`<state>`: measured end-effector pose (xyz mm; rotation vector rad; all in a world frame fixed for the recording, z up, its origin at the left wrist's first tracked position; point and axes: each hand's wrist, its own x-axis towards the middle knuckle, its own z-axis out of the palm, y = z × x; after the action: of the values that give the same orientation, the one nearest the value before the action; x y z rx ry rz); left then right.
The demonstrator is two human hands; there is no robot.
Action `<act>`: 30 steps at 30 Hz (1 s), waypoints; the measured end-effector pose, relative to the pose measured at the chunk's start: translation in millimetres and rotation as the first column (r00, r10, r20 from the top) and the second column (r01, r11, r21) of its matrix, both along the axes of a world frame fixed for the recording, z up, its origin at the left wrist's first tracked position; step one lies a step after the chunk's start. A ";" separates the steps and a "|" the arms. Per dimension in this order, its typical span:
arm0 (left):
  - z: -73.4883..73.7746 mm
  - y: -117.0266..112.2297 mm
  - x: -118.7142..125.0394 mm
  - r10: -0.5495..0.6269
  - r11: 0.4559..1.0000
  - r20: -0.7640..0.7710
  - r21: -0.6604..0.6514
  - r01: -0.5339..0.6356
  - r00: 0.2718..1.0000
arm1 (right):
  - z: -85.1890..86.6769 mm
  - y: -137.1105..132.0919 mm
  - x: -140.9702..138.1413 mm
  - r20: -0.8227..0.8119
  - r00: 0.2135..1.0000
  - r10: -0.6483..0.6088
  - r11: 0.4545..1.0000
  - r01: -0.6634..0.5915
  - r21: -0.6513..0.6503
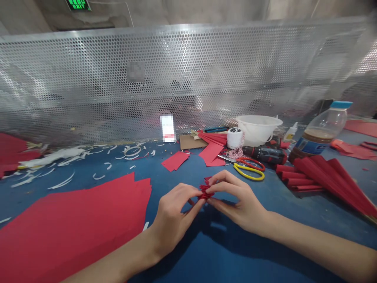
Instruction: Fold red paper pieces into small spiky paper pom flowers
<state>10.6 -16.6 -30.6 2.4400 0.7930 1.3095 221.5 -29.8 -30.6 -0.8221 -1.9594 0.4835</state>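
Both my hands meet over the blue table [212,251] near its middle, pinching one small pleated piece of red paper [206,190]. My left hand [173,214] grips it from the left with thumb and fingers closed on its edge. My right hand [237,198] holds it from the right, fingers curled over the top and thumb beneath. The folded paper is lifted slightly above the table.
A stack of red paper sheets [73,224] lies at the left. Scissors [247,167], a drill [265,154], a thread spool [235,137], a white bowl [259,127], a glue bottle [291,132] and a plastic bottle [319,131] stand behind. Folded red fans [326,177] lie right. White paper scraps [64,161] litter the back left.
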 end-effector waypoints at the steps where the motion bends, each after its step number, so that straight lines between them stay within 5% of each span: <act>1: -0.2 -0.2 -0.3 -0.002 1.000 -0.005 0.012 0.002 1.000 | -0.1 -0.3 -0.1 -0.003 1.000 0.008 1.000 -0.008 0.008; 4: 0.0 -0.1 -0.8 0.004 1.000 0.004 0.021 -0.004 1.000 | 1.6 -1.4 -1.2 0.003 1.000 -0.017 0.999 0.017 0.036; 10: 2.4 -1.1 -1.9 0.031 1.000 0.072 0.000 -0.031 0.997 | 0.1 -3.5 -2.1 -0.030 0.937 -0.347 0.934 0.348 0.084; 17: 5.1 -1.7 -0.7 -0.002 0.998 0.095 -0.066 0.008 0.996 | -8.6 -5.3 -3.4 0.007 0.996 -0.093 0.989 0.092 0.119; 30: 4.4 -0.6 -0.8 0.008 0.994 0.087 -0.112 0.002 0.996 | -7.4 -1.5 -1.0 0.054 0.997 -0.052 0.990 0.044 0.137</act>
<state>9.8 -17.2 -26.1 2.2791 0.8244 1.3259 220.5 -31.3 -38.0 -0.8018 -1.9970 0.2970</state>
